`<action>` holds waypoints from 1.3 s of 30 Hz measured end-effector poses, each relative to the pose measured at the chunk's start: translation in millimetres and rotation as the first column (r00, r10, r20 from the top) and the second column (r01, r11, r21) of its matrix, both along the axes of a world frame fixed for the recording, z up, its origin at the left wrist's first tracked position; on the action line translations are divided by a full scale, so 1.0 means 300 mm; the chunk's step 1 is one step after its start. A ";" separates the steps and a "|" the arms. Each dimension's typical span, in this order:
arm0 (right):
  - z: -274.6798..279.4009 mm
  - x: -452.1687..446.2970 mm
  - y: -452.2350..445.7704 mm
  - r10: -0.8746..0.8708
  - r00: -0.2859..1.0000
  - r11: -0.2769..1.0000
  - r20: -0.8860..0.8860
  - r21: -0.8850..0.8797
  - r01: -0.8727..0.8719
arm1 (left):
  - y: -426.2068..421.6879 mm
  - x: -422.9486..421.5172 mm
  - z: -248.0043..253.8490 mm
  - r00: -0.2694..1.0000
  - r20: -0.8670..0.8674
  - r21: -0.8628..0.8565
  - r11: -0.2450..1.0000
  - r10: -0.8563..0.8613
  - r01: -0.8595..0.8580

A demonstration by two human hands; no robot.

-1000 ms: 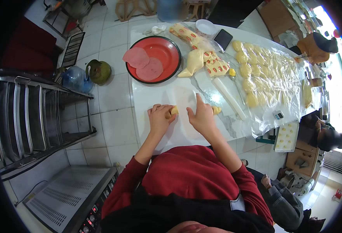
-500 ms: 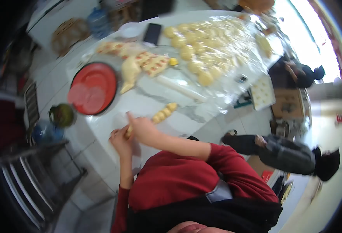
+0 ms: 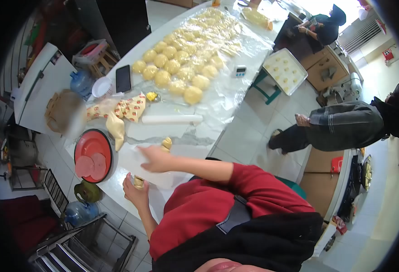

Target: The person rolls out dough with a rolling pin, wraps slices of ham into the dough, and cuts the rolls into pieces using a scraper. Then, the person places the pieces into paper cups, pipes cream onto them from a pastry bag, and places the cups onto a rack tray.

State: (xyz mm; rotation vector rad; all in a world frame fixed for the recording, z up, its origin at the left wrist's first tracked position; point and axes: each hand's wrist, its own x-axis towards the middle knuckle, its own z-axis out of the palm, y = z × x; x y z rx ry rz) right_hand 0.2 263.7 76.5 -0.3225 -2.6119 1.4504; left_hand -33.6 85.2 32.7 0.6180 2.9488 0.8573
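My left hand point(image 3: 137, 195) rests at the table's near edge, its fingers and thumb around a small piece of rolled dough point(image 3: 138, 182). Above and to the right, my right hand point(image 3: 156, 159) reaches over the white tabletop, somewhat blurred, with fingers stretched out and nothing visible in them. Just beyond it lies another shaped dough piece point(image 3: 166, 144), partly hidden by the hand and forearm. A red plate point(image 3: 100, 140) with pink round slices point(image 3: 90, 166) sits to the left. Behind it is a filled piping bag point(image 3: 115, 128).
A white rolling pin point(image 3: 172, 119) lies mid-table, before many dough balls point(image 3: 162, 78) under plastic film. A phone point(image 3: 123, 78), a white bowl point(image 3: 102, 87) and a timer point(image 3: 240, 71) are on the table. To the right are a dough tray point(image 3: 284, 71) and a standing person point(image 3: 349, 124).
My hands have come apart: the right has moved away from the left, while the left keeps the dough piece. The camera view has turned and shifted.
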 end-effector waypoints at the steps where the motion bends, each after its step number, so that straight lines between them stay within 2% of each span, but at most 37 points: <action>1: 0.023 0.044 0.072 -0.103 0.987 0.993 -0.123 -0.071 0.094 | 0.009 -0.004 0.006 1.000 0.013 -0.012 1.000 -0.018 0.018; 3: 0.087 0.145 0.249 -0.311 0.946 0.874 0.087 -0.366 0.321 | 0.031 -0.016 0.021 0.997 0.039 -0.037 0.997 -0.069 0.071; 4: 0.113 0.211 0.332 -0.462 0.844 0.665 0.272 -0.523 0.533 | 0.034 -0.030 0.021 0.993 0.087 -0.092 0.992 -0.082 0.089; 5: 0.217 0.287 0.410 -0.616 0.722 0.530 0.315 -0.513 0.675 | 0.040 -0.044 0.018 0.989 0.112 -0.059 0.993 -0.092 0.099; 6: -0.018 0.393 0.598 -0.670 0.735 0.502 0.101 -0.668 0.550 | 0.041 -0.054 0.014 0.985 0.139 -0.026 0.994 -0.105 0.110; 7: -0.110 0.540 0.741 -0.673 0.664 0.638 -0.327 -0.712 0.295 | 0.041 -0.060 0.004 0.978 0.168 0.009 0.993 -0.120 0.120; 8: -0.108 0.672 0.885 -0.837 0.535 0.412 -0.112 -0.773 0.483 | 0.039 -0.065 -0.022 0.983 0.136 0.126 0.986 -0.126 0.109; 9: -0.084 0.817 0.961 -0.946 0.241 0.298 -0.218 -0.875 0.381 | 0.038 -0.068 -0.029 0.982 0.145 0.120 0.987 -0.122 0.105; 10: -0.137 1.069 1.129 -0.958 0.219 0.265 -0.188 -0.873 0.410 | 0.039 -0.071 -0.029 0.981 0.156 0.114 0.988 -0.119 0.102; 12: -0.224 1.548 1.442 -0.977 0.174 0.195 -0.127 -0.864 0.464 | 0.036 -0.074 -0.028 0.978 0.160 0.103 0.988 -0.132 0.116; 14: -0.061 1.790 1.401 -0.959 0.241 0.277 -0.146 -0.640 0.716 | 0.032 -0.070 -0.022 0.976 0.151 0.101 0.985 -0.156 0.141; 16: 0.135 1.914 1.338 -0.993 0.121 0.120 -0.013 -0.286 0.951 | 0.033 -0.058 0.004 0.977 0.140 0.054 0.987 -0.161 0.154; 18: 0.205 2.073 1.368 -0.993 0.115 0.115 0.027 -0.001 0.993 | 0.037 -0.050 0.018 0.979 0.146 0.016 0.990 -0.140 0.139; 19: 0.225 2.112 1.357 -0.991 -0.073 -0.071 -0.108 -0.020 0.997 | 0.038 -0.048 0.023 0.980 0.158 -0.001 0.993 -0.120 0.122; 21: 0.270 2.166 1.359 -0.991 -0.080 -0.067 -0.103 -0.127 0.990 | 0.036 -0.047 0.007 0.986 0.147 -0.053 0.995 -0.072 0.080; 22: 0.284 2.181 1.358 -1.000 -0.005 -0.003 -0.022 -0.104 0.995 | 0.032 -0.045 -0.005 0.991 0.125 -0.083 0.995 -0.041 0.051; 23: 0.276 2.183 1.355 -0.997 0.014 0.021 -0.077 -0.091 0.996 | 0.032 -0.048 -0.014 0.995 0.099 -0.113 0.993 -0.011 0.022; 25: 0.183 2.202 1.418 -0.941 -0.103 -0.119 -0.323 0.029 0.992 | 0.026 -0.052 -0.030 0.996 0.087 -0.111 0.994 0.031 -0.021; 27: 0.087 2.177 1.542 -0.957 -0.200 -0.214 -0.209 0.046 0.976 | 0.016 -0.055 -0.047 0.995 0.091 -0.106 0.994 0.050 -0.040; 28: 0.058 2.086 1.566 -0.965 -0.241 -0.237 -0.103 -0.047 0.970 | 0.011 -0.061 -0.054 0.994 0.096 -0.100 0.994 0.049 -0.040; 30: -0.044 1.921 1.682 -0.979 0.171 0.144 0.114 -0.214 0.966 | 0.010 -0.065 -0.060 0.993 0.102 -0.102 0.994 0.051 -0.040; 31: 0.073 1.715 1.574 -0.955 0.274 0.127 0.111 -0.682 0.720 | 0.010 -0.065 -0.057 0.993 0.102 -0.113 0.993 0.053 -0.041; 32: 0.095 1.614 1.612 -0.934 0.333 0.163 0.129 -0.676 0.719 | 0.013 -0.066 -0.055 0.993 0.101 -0.123 0.992 0.054 -0.041; 33: 0.221 1.449 1.554 -0.949 0.280 0.141 0.147 -0.594 0.792 | 0.011 -0.068 -0.056 0.995 0.087 -0.125 0.991 0.050 -0.039; 35: 0.151 1.342 1.809 -0.915 0.402 0.301 -0.007 -0.675 0.673 | 0.015 -0.067 -0.063 0.997 0.061 -0.124 0.992 0.042 -0.034; 36: 0.218 1.255 1.868 -0.922 0.375 0.122 0.098 -0.845 0.521 | 0.019 -0.062 -0.058 0.998 0.059 -0.119 0.993 0.035 -0.028; 39: 0.395 1.014 1.847 -0.961 0.275 0.110 0.037 -0.860 0.499 | 0.021 -0.055 -0.057 0.998 0.058 -0.059 0.998 0.015 -0.011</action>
